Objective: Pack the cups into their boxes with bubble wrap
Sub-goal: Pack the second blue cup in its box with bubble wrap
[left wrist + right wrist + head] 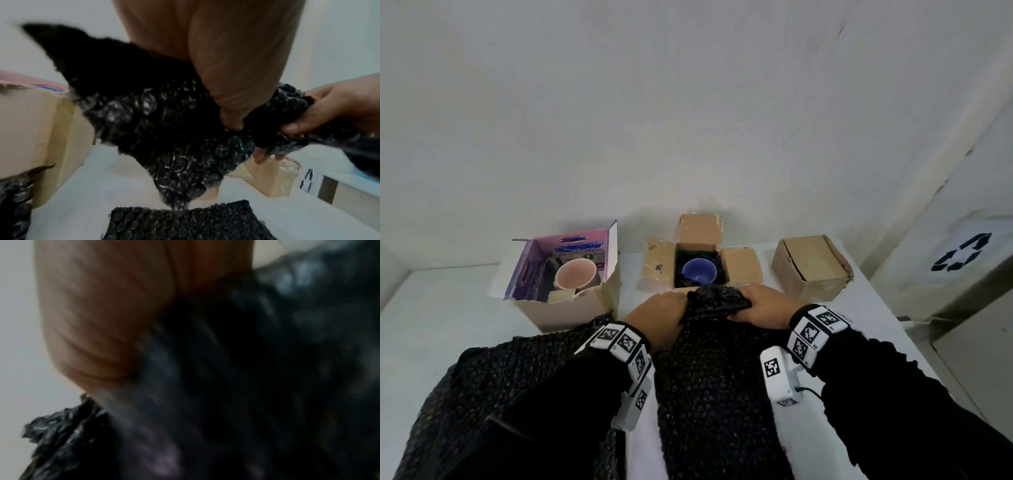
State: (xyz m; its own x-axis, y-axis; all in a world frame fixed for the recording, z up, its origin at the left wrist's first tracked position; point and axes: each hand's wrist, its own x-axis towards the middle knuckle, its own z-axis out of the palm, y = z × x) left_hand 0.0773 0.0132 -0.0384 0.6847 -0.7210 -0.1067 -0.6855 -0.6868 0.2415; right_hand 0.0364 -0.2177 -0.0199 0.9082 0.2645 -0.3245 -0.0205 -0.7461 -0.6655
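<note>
My left hand and right hand both grip crinkly black bubble wrap, bunched just in front of the open cardboard box holding a round blue cup.

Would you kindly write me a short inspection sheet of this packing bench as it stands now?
Surface: white table, partly covered by bubble wrap.
Job's things: pink cup in purple-lined box; blue cup in open cardboard box; closed cardboard box at right; black bubble wrap.
Clutter: nothing seen.
Grip: left hand and right hand both grip the bubble wrap.
Cables: wrist camera cable.
Surroundings: white wall; recycling-symbol bin.
</note>
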